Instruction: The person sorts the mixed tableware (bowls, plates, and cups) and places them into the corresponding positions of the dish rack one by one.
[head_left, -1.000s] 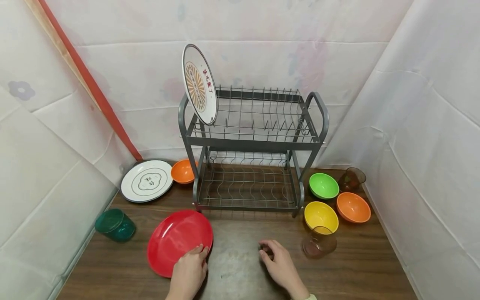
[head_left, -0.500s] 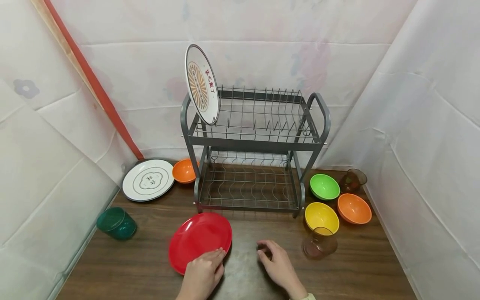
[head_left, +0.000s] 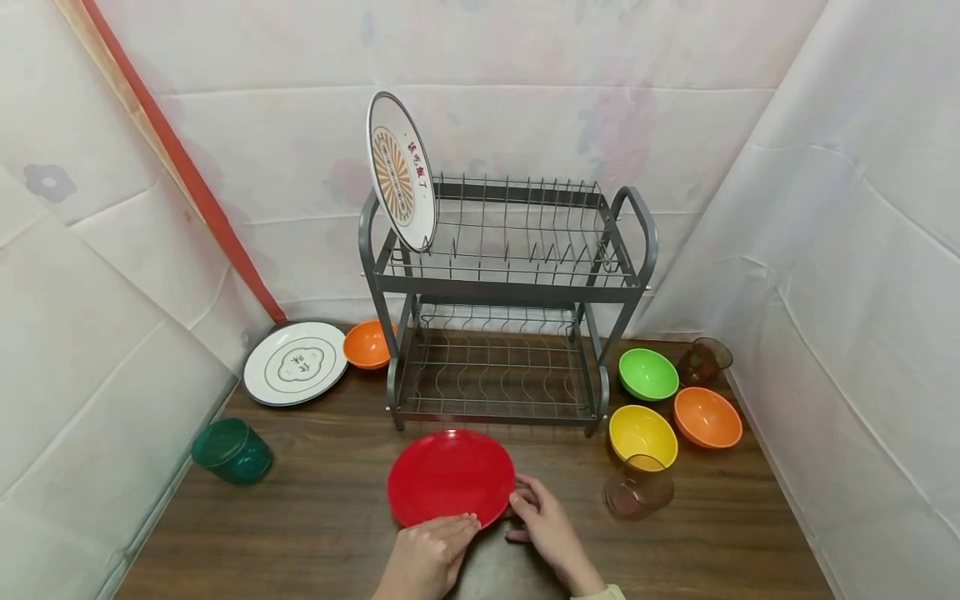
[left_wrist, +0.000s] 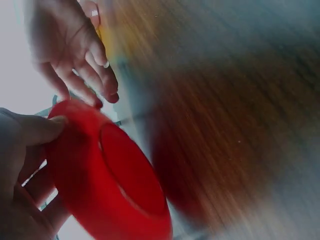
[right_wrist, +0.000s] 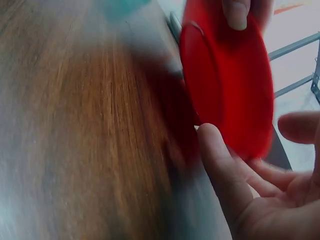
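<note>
A red plate (head_left: 452, 477) is held off the table in front of the rack. My left hand (head_left: 431, 550) pinches its near rim, fingers over the top face and thumb (left_wrist: 47, 129) on the underside. The plate's foot ring (left_wrist: 131, 167) shows in the left wrist view. At the plate's right edge is my right hand (head_left: 551, 533). Its fingers reach the rim while the thumb (right_wrist: 300, 126) stands apart from it; whether they touch the plate I cannot tell for sure.
Behind stands a two-tier dish rack (head_left: 510, 292) with a white patterned plate (head_left: 402, 171) upright at its upper left. To the left are a white plate (head_left: 296, 364), orange bowl (head_left: 367, 344) and green cup (head_left: 232, 451). Several bowls, including a yellow one (head_left: 637, 433), and brown glasses (head_left: 637, 492) stand right.
My left hand has carried the red plate rightward, to between both hands. The right hand's fingers have spread a little, and the plate's edge is now at them.
</note>
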